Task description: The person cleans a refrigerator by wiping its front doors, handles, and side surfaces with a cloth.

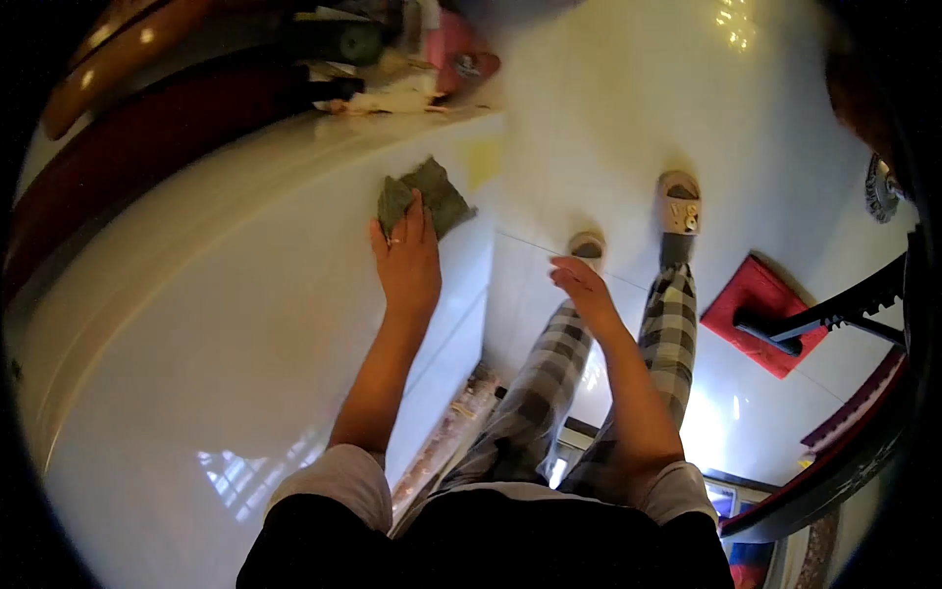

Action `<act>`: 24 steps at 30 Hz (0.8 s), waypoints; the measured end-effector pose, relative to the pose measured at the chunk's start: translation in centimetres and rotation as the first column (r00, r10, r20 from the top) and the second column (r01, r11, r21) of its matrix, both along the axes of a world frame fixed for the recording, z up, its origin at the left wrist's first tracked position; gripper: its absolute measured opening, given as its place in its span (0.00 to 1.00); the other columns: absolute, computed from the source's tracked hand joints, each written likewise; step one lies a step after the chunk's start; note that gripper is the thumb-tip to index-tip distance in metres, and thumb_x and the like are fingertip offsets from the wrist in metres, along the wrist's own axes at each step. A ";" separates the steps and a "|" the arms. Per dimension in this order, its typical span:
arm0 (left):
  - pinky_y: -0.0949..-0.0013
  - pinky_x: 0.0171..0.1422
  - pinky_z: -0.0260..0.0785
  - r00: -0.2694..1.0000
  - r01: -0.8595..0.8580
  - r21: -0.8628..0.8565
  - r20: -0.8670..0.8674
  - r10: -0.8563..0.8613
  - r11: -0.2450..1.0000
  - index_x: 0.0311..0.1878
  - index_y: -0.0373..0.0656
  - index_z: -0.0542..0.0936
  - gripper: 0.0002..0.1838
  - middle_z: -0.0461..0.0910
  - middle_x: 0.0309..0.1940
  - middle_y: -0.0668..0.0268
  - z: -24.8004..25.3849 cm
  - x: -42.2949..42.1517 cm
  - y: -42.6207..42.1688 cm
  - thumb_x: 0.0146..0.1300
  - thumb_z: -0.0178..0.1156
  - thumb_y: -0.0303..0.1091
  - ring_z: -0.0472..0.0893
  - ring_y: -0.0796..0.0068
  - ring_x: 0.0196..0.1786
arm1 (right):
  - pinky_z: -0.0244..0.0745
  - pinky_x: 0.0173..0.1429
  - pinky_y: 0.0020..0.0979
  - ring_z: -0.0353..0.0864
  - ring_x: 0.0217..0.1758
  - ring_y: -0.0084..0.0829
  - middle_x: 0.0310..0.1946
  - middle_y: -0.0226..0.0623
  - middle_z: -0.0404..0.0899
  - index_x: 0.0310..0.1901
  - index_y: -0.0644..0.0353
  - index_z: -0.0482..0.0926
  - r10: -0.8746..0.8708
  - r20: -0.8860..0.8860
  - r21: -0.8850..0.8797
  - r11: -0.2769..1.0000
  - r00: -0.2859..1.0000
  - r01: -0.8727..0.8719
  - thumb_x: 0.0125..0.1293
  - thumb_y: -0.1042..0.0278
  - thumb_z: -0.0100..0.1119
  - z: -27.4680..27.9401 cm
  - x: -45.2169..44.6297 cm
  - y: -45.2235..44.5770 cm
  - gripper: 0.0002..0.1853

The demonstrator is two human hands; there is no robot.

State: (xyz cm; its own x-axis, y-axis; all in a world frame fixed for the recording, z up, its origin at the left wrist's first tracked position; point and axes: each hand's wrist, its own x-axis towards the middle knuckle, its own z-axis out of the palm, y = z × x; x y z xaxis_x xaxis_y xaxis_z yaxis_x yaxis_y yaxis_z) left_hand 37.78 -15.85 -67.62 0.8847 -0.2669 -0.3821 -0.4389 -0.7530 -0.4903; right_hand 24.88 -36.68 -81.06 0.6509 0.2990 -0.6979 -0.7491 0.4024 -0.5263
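Observation:
A dark green cloth (442, 201) lies crumpled on the glossy white surface (216, 344), close to its right edge. My left hand (407, 260) presses on the cloth from above, with a ring on one finger and part of the cloth bunched under the fingertips. To the right, my right hand (586, 287) hangs in the air over the floor, away from the white surface. Its fingers are stretched out and nothing is in them.
Assorted items (392, 59) and a pink object (461, 54) sit beyond the surface's far end. My slippers (680, 201) are on the tiled floor. At the right, a black metal stand (844, 312) rests on a red mat (756, 312).

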 end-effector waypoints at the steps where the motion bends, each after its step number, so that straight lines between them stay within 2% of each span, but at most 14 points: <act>1: 0.43 0.71 0.50 1.000 -0.021 -0.008 0.000 0.021 1.000 0.58 0.41 0.75 0.21 0.61 0.70 0.64 2.1 0.0 -0.1 0.60 0.53 0.27 0.71 0.68 0.61 | 0.68 0.51 0.23 0.73 0.44 0.21 0.40 0.29 0.78 0.54 0.58 0.76 0.008 -0.034 -0.051 0.999 0.999 -0.010 0.68 0.67 0.55 0.7 -1.1 -0.3 0.14; 2: 0.43 0.71 0.50 1.000 -0.002 -0.004 0.023 0.002 1.000 0.58 0.41 0.75 0.21 0.61 0.70 0.64 4.4 -0.1 -0.1 0.60 0.53 0.27 0.71 0.68 0.61 | 0.69 0.51 0.24 0.73 0.44 0.21 0.41 0.31 0.78 0.54 0.58 0.76 0.072 -0.034 -0.108 0.991 0.997 -0.076 0.67 0.66 0.56 0.0 -3.8 -0.1 0.15; 3: 0.43 0.73 0.46 0.995 -0.096 0.009 0.016 0.096 0.995 0.61 0.44 0.73 0.24 0.56 0.73 0.67 6.6 -0.3 -0.2 0.59 0.53 0.25 0.70 0.67 0.63 | 0.69 0.52 0.25 0.74 0.46 0.22 0.41 0.32 0.78 0.54 0.59 0.76 0.042 -0.056 -0.039 0.998 0.998 -0.044 0.68 0.65 0.56 -0.8 -6.9 0.4 0.15; 5: 0.41 0.73 0.42 0.977 -0.206 -0.006 0.049 0.206 0.979 0.64 0.49 0.72 0.27 0.49 0.76 0.72 10.5 -0.5 -1.0 0.58 0.52 0.23 0.68 0.65 0.65 | 0.69 0.52 0.25 0.74 0.45 0.22 0.41 0.32 0.78 0.54 0.59 0.76 -0.010 -0.042 -0.098 0.995 0.999 0.006 0.68 0.65 0.55 1.8 -9.5 1.4 0.15; 6: 0.41 0.73 0.42 0.980 -0.193 -0.021 0.042 0.193 0.981 0.64 0.49 0.72 0.27 0.49 0.76 0.72 12.0 -0.1 -1.2 0.58 0.52 0.23 0.68 0.65 0.65 | 0.69 0.53 0.25 0.74 0.44 0.23 0.40 0.32 0.77 0.55 0.59 0.75 -0.041 -0.047 -0.144 0.989 0.998 0.034 0.68 0.65 0.55 2.9 -10.7 1.5 0.15; 7: 0.42 0.74 0.41 0.977 -0.169 -0.026 0.129 0.171 0.985 0.64 0.49 0.72 0.27 0.50 0.76 0.72 13.3 0.3 -1.2 0.58 0.52 0.23 0.68 0.64 0.65 | 0.69 0.53 0.25 0.74 0.45 0.24 0.41 0.33 0.78 0.55 0.59 0.75 -0.096 -0.053 -0.145 0.986 0.994 0.088 0.69 0.63 0.55 6.1 -10.5 1.2 0.16; 8: 0.42 0.74 0.40 0.965 -0.149 -0.032 0.214 0.152 0.988 0.64 0.49 0.72 0.27 0.50 0.75 0.71 14.8 0.5 -1.1 0.59 0.52 0.22 0.69 0.63 0.65 | 0.70 0.53 0.26 0.76 0.47 0.25 0.44 0.34 0.78 0.57 0.57 0.75 -0.059 -0.067 -0.151 0.987 0.996 0.048 0.69 0.60 0.56 9.3 -10.0 0.7 0.18; 10: 0.43 0.74 0.42 0.979 -0.092 -0.010 0.183 0.093 0.996 0.63 0.46 0.71 0.26 0.51 0.75 0.69 15.4 1.4 -0.8 0.60 0.51 0.23 0.69 0.66 0.65 | 0.70 0.54 0.26 0.75 0.49 0.25 0.46 0.34 0.78 0.57 0.58 0.74 0.014 -0.065 -0.130 0.991 0.998 -0.023 0.69 0.61 0.56 12.6 -9.4 0.1 0.18; 12: 0.45 0.74 0.43 0.980 -0.045 0.011 0.196 0.042 0.999 0.63 0.43 0.71 0.25 0.52 0.75 0.67 14.2 1.9 -0.7 0.60 0.51 0.23 0.70 0.68 0.65 | 0.67 0.59 0.27 0.75 0.52 0.24 0.46 0.32 0.78 0.57 0.61 0.73 -0.011 -0.003 -0.099 0.995 1.000 0.011 0.71 0.62 0.53 14.6 -8.8 0.1 0.18; 14: 0.49 0.75 0.45 0.978 0.086 0.017 0.188 -0.088 0.996 0.61 0.44 0.73 0.23 0.56 0.73 0.66 12.1 1.5 0.2 0.61 0.52 0.25 0.71 0.68 0.64 | 0.67 0.59 0.26 0.75 0.52 0.24 0.47 0.31 0.77 0.58 0.61 0.73 -0.042 -0.009 -0.084 0.996 0.999 0.041 0.71 0.61 0.53 13.1 -10.9 1.0 0.18; 16: 0.50 0.75 0.46 0.981 0.120 0.015 0.154 -0.120 0.993 0.60 0.44 0.74 0.22 0.58 0.72 0.66 9.7 1.2 1.5 0.61 0.52 0.25 0.71 0.69 0.63 | 0.67 0.59 0.26 0.74 0.52 0.24 0.47 0.31 0.77 0.58 0.61 0.72 -0.081 -0.058 -0.083 0.994 0.995 0.076 0.71 0.62 0.53 11.8 -14.0 2.4 0.18; 20: 0.52 0.77 0.41 0.987 0.161 0.044 0.006 -0.161 0.986 0.63 0.47 0.72 0.24 0.57 0.73 0.67 5.0 -1.6 2.9 0.61 0.52 0.26 0.67 0.67 0.67 | 0.68 0.56 0.24 0.74 0.48 0.22 0.44 0.30 0.77 0.59 0.61 0.72 -0.085 -0.343 -0.148 0.988 0.935 0.036 0.71 0.64 0.53 9.8 -24.8 2.4 0.18; 22: 0.52 0.76 0.43 0.975 0.222 0.028 -0.019 -0.221 0.975 0.60 0.45 0.75 0.21 0.60 0.71 0.65 3.1 -3.4 4.6 0.61 0.52 0.27 0.69 0.68 0.65 | 0.68 0.54 0.23 0.73 0.46 0.21 0.43 0.28 0.77 0.59 0.60 0.72 -0.132 -0.282 -0.156 0.984 0.950 0.091 0.70 0.65 0.53 9.5 -27.0 2.4 0.18; 24: 0.52 0.76 0.45 0.965 0.261 0.017 -0.011 -0.261 0.965 0.56 0.43 0.77 0.19 0.62 0.69 0.64 1.3 -5.8 5.3 0.61 0.52 0.28 0.70 0.69 0.64 | 0.69 0.54 0.25 0.73 0.47 0.24 0.46 0.32 0.77 0.58 0.58 0.74 -0.138 -0.185 -0.095 0.988 0.973 0.122 0.68 0.64 0.56 8.8 -26.8 2.0 0.18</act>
State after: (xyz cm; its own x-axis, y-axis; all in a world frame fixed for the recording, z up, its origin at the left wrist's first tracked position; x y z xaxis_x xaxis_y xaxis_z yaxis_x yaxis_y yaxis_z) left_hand 32.00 -10.51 -66.34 0.7819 -0.4808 -0.3968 -0.6234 -0.6027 -0.4981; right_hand -1.97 -34.65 -72.27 0.5329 0.1571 -0.8315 -0.7828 0.4645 -0.4140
